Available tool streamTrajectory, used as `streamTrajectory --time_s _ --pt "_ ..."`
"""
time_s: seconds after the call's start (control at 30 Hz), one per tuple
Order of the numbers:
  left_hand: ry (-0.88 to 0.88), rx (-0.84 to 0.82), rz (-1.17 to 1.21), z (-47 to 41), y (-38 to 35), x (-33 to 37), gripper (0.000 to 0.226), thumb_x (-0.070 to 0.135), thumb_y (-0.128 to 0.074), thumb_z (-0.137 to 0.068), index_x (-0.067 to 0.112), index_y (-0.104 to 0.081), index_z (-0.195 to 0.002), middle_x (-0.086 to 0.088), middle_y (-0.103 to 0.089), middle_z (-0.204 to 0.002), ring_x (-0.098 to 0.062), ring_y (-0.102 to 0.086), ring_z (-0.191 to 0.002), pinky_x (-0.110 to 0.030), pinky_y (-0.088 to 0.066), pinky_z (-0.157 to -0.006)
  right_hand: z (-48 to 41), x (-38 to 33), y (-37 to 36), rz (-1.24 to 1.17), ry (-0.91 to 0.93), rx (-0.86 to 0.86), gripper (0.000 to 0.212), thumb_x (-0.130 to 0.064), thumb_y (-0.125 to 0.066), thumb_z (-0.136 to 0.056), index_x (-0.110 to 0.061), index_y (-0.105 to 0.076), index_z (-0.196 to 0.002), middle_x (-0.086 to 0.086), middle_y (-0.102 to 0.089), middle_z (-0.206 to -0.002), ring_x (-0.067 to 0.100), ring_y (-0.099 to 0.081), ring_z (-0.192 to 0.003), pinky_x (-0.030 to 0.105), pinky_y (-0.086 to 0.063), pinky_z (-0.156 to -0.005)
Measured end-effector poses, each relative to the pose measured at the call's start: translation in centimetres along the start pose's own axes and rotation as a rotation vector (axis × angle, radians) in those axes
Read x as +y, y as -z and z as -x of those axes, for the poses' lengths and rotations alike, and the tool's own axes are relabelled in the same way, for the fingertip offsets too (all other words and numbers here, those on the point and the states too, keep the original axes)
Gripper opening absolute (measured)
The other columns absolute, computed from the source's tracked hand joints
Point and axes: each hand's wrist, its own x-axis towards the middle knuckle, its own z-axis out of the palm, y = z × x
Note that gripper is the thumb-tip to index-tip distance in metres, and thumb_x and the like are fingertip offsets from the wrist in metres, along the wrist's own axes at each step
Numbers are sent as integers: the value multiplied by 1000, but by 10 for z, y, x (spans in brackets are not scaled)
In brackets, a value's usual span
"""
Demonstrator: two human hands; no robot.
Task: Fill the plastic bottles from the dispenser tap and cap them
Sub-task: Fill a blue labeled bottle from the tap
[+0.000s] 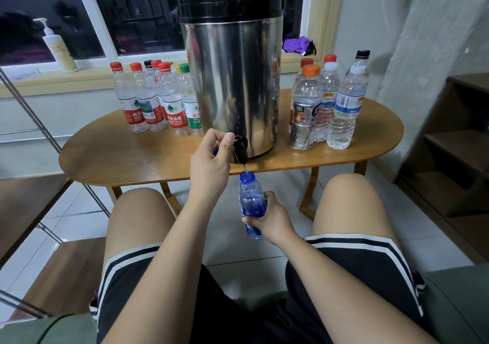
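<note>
A steel dispenser (232,79) with a black lid stands on the wooden table (132,156). Its black tap (240,149) hangs over the table's front edge. My left hand (211,164) pinches the tap lever with thumb and fingers, and something blue shows behind its fingers. A thin stream runs from the spout into the open mouth of a blue plastic bottle (250,198). My right hand (270,219) grips that bottle around its lower half and holds it upright just below the tap.
Several empty capped bottles (156,100) stand left of the dispenser, several water-filled ones (325,100) right of it. A pump bottle (57,47) and a purple cloth (296,43) sit on the windowsill. My knees flank the bottle; wooden shelves (455,142) are at right.
</note>
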Motion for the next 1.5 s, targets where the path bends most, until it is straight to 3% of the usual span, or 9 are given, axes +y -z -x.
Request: streamTrajectory --time_s 0.43,0.6,0.87,1.1,1.3,1.5 --pt "-3 1 -3 1 0 0 31 52 -56 -110 26 -61 -93 -9 -63 -77 -20 -54 -71 -45 -48 -67 0 1 0 -5 2 -5 74 -41 -95 -81 -27 -46 -135 -10 -61 -120 15 -60 -105 29 -48 -85" --pt "2 8 13 -1 0 -1 33 55 -56 -109 26 -59 -92 -6 -59 -73 -21 -49 -69 -45 -43 -67 -2 3 -3 -23 -1 16 69 -39 -97 -78 -32 -45 -123 -10 -65 -116 19 -65 -105 31 -50 -83" --pt "-28 -3 -53 7 2 -5 27 47 -57 -111 26 -61 -95 -4 -64 -75 -19 -56 -70 -43 -49 -68 -1 1 -2 -23 2 8 72 -38 -96 -79 -30 -46 -130 -12 -62 -117 15 -61 -104 29 -49 -84" --pt "-33 6 -72 -3 3 0 31 48 -55 -111 24 -59 -92 -4 -66 -77 -30 -60 -76 -44 -52 -68 -1 0 -1 -17 2 -1 71 -39 -96 -80 -33 -43 -127 -10 -62 -120 15 -61 -105 29 -51 -86" --pt "-31 -16 -51 -1 5 -4 30 51 -55 -110 26 -60 -95 -3 -63 -75 -19 -54 -69 -44 -48 -66 -1 0 -1 -14 1 0 72 -40 -96 -80 -29 -46 -132 -11 -60 -118 15 -60 -105 29 -51 -86" --pt "-32 -2 -57 0 4 -2 26 46 -56 -111 26 -61 -95 -8 -63 -76 -21 -55 -69 -47 -50 -66 0 0 0 -20 9 9 72 -39 -96 -80 -31 -44 -130 -12 -60 -118 14 -60 -104 28 -51 -85"
